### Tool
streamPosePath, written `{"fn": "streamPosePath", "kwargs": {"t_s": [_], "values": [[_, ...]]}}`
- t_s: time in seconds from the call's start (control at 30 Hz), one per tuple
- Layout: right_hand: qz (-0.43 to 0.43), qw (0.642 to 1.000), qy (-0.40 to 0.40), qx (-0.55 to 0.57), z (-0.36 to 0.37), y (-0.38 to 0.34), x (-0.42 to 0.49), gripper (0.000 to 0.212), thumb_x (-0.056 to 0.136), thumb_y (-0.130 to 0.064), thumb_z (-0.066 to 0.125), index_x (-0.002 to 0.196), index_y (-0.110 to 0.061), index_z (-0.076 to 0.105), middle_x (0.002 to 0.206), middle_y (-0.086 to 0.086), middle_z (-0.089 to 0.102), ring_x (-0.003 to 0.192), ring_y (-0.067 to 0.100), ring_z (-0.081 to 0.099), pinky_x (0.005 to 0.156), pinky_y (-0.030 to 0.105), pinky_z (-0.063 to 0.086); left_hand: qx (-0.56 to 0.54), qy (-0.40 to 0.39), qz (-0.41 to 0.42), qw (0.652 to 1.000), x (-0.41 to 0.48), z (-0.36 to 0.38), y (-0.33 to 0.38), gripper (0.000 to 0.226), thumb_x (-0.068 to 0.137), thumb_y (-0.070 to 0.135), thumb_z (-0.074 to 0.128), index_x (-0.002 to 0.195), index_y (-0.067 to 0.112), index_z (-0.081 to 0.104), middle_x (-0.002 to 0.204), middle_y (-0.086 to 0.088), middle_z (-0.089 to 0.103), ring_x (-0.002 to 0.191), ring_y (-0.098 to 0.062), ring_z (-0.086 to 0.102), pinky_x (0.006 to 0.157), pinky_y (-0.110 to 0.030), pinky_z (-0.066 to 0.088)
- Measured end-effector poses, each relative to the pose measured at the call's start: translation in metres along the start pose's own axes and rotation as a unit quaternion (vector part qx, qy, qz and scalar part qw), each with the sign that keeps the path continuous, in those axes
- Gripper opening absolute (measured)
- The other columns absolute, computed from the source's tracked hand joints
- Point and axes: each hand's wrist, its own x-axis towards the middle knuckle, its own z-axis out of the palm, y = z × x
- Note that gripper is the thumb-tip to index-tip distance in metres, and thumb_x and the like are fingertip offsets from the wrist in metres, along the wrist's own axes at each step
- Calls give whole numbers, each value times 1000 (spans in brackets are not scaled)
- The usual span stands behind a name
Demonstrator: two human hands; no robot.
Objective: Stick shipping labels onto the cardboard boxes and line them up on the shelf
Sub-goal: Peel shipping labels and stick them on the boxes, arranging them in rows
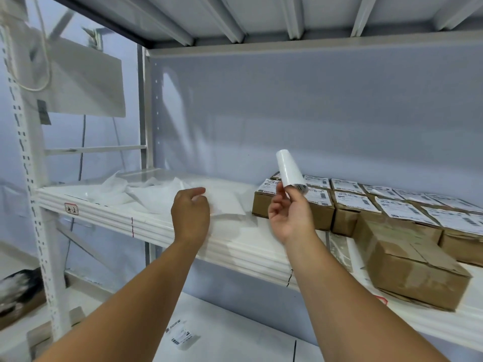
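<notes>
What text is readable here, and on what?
Red tag on shelf edge: handwritten, maybe "4-2", unsure.
Shipping labels on cardboard boxes: print and barcodes, too blurred.
Loose label on lower shelf: too blurred.
Rolled sheet in right hand: none legible.

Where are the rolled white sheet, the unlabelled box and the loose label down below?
rolled white sheet (290, 171): head view, middle of roll.
unlabelled box (418, 286): head view, side face.
loose label (181, 335): head view, centre.
</notes>
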Motion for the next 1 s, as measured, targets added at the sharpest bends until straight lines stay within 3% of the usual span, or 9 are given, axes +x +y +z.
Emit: {"fn": "streamPosePath", "kwargs": {"t_s": [0.1,0.17,0.3,0.43,0.53,0.6,0.8,0.9,1.0], "values": [[10,994,-34,-99,7,4,-5,9,90,-5,54,87,-14,57,59,-2,65,38,5,46,35,13,30,13,-60,57,996,4,-4,1,45,91,3,44,134,14,48,138,4,41,127,-13,38,102,-18,26],[11,981,-51,-188,10,9,-8,13,88,-1,53,85,-13,58,59,-1,66,39,6,46,37,13,29,142,-64,129,979,9,-6,2,56,89,4,47,142,16,36,148,2,32,135,-20,28,107,-25,22],[4,925,-87,-370,11,20,-9,18,90,-2,52,85,-18,58,55,-2,65,39,5,45,41,16,29,453,-27,211,866,28,-12,-2,71,88,17,46,150,20,11,157,7,9,139,-24,13,107,-41,20],[-8,881,-111,-459,11,26,-11,23,92,-1,52,78,-19,58,63,3,58,35,2,44,38,13,30,586,-89,136,794,43,-13,-20,70,92,30,37,150,14,1,159,-1,-2,144,-31,1,113,-48,11],[-13,876,-118,-467,10,28,-10,25,92,0,52,77,-19,59,65,3,55,36,1,45,39,12,32,574,-137,14,807,50,-13,-26,56,90,39,36,139,15,31,145,-15,34,133,-37,29,109,-49,17],[-13,876,-121,-467,10,27,-11,24,92,-1,53,74,-17,58,64,4,54,39,4,42,38,12,34,550,-157,0,820,53,-15,-29,41,88,38,38,119,15,48,123,-14,54,116,-34,46,99,-44,29],[-6,884,-109,-454,11,26,-12,23,93,-3,54,75,-16,58,66,3,55,42,5,44,40,13,36,445,-137,32,884,54,-16,-33,22,91,27,42,99,8,50,101,-15,61,90,-31,54,77,-34,42],[-11,893,-90,-440,10,25,-7,18,93,-6,55,79,-17,60,67,3,56,45,6,42,45,16,31,454,-150,68,876,55,-15,-32,23,89,12,41,106,11,56,100,-12,63,84,-27,53,73,-32,43],[-18,903,-72,-424,9,24,-4,16,93,-6,54,85,-18,61,67,3,57,49,8,42,47,17,32,451,-180,125,865,55,-11,-28,36,91,12,42,124,19,56,112,-8,64,100,-28,58,81,-32,44]]}}
